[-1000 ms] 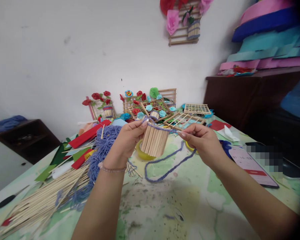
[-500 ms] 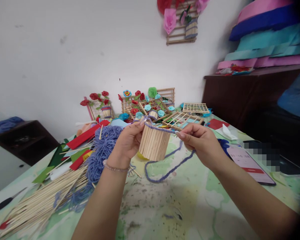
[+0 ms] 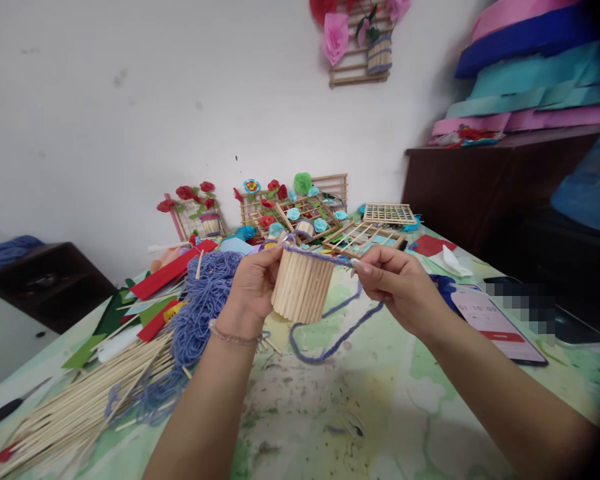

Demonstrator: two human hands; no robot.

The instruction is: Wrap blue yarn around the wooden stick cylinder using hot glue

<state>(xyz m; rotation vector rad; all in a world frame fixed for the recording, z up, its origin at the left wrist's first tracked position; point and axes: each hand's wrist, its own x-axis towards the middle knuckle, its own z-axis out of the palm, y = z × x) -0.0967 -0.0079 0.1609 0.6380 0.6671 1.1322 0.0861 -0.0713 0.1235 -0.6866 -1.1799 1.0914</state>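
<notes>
A small round holder of pale wooden sticks (image 3: 303,285) is held above the table, tilted a little. My left hand (image 3: 254,280) pinches its upper left rim, fingers closed, some hidden behind the sticks. Along the rim runs a braided purple cord (image 3: 317,254). To the right of the holder, my right hand (image 3: 393,280) is closed on the cord and pulls it out from the rim. The rest of the cord hangs in a loop below, near the tabletop.
Purple yarn (image 3: 203,300) and a heap of thin sticks (image 3: 95,393) lie at left, with a dark-handled tool (image 3: 5,412) beyond. Stick frames with paper flowers (image 3: 305,213) stand at the back. A phone (image 3: 500,327) and red paper (image 3: 433,245) lie at right.
The holder has shifted slightly left and turned a little, and more cord shows between its right edge and my right hand. Both hands keep their hold.
</notes>
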